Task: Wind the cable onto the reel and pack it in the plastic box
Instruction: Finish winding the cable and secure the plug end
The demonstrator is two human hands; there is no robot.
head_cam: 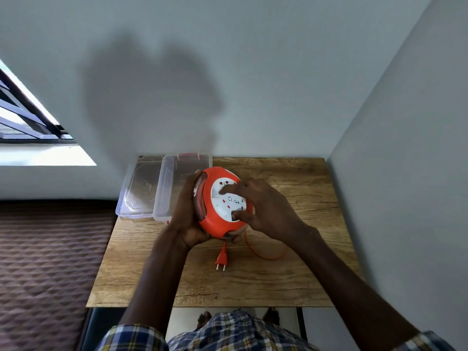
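Nearest the camera, a blue-and-yellow plaid shirt (pixel 228 333) showed at the bottom edge, at the near side of the brown wood-grain table (pixel 291 279). On the table, the orange two-pin plug (pixel 221 258) lay just in front of the round orange-and-white plastic cable reel (pixel 215 206), prongs pointing to the near edge. A loose loop of orange cable (pixel 263 254) lay to the right of the plug, running up under the reel. The reel was held tilted above the table. The left hand (pixel 186 216) gripped its left rim and underside, fingers curled round it. The right hand (pixel 266 206) pressed bent fingers and thumb onto the reel's white socket face. Behind and left of the reel, the clear plastic box (pixel 166 188) sat open on the table, its clear lid (pixel 139 191) just beside it on the left. Behind that was the grey wall (pixel 253 72).
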